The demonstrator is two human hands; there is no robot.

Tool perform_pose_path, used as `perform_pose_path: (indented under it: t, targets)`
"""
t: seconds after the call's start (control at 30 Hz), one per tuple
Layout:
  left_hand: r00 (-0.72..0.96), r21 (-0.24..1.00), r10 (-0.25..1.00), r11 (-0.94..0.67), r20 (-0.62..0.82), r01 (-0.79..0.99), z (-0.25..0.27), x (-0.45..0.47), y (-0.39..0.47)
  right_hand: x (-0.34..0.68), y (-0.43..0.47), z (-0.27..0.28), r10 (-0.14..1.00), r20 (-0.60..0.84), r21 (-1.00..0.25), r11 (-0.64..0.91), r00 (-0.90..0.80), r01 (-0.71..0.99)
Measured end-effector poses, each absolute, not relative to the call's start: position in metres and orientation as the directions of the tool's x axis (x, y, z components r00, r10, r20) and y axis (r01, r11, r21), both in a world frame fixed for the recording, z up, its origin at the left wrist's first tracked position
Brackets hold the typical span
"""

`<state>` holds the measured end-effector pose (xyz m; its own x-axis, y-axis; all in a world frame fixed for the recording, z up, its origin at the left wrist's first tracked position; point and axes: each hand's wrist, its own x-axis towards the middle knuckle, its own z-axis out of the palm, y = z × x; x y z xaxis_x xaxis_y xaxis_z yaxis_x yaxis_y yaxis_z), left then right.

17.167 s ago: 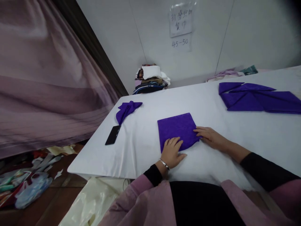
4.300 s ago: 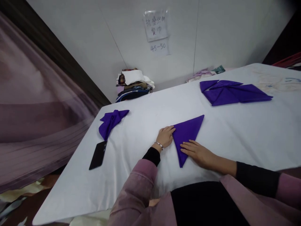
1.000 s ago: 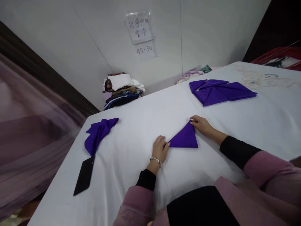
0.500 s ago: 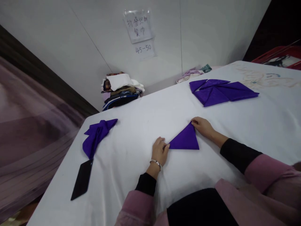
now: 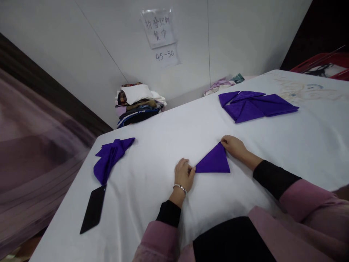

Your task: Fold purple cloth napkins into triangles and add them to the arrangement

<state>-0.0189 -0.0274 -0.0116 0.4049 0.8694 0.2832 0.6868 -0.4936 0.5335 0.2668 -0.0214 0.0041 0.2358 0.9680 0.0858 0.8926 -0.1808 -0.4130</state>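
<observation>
A purple cloth napkin (image 5: pixel 215 161), folded into a triangle, lies flat on the white tablecloth (image 5: pixel 152 218) in front of me. My left hand (image 5: pixel 184 175), with a silver bracelet at the wrist, pinches the napkin's left point between thumb and finger. At the top corner, the fingertips of my right hand (image 5: pixel 233 145) are closed on the cloth. Both hands rest low, close to the table surface. Further left lies another purple napkin (image 5: pixel 110 160), folded and gathered into a many-pointed shape.
A flat dark tablet-like slab (image 5: pixel 93 209) touches the gathered napkin's lower end. Several folded purple napkins (image 5: pixel 253 105) lie at the back right. Behind the table sits a clothes pile (image 5: pixel 139 103), below a handwritten sign (image 5: pixel 158 27) on the wall. A red basket (image 5: pixel 308 65) stands far right.
The view has shifted very slightly. Both hands keep their hold on the triangular napkin, with no clear movement of the cloth.
</observation>
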Motion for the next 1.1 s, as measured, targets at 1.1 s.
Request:
perform_pose_path:
  t: [1.1]
  targets:
    - [0.784,0.34,0.62,-0.739,0.008,0.581,0.01,-0.001,-0.05,0.292,-0.061,-0.002,0.946,0.287,-0.396,0.261,-0.152,0.88]
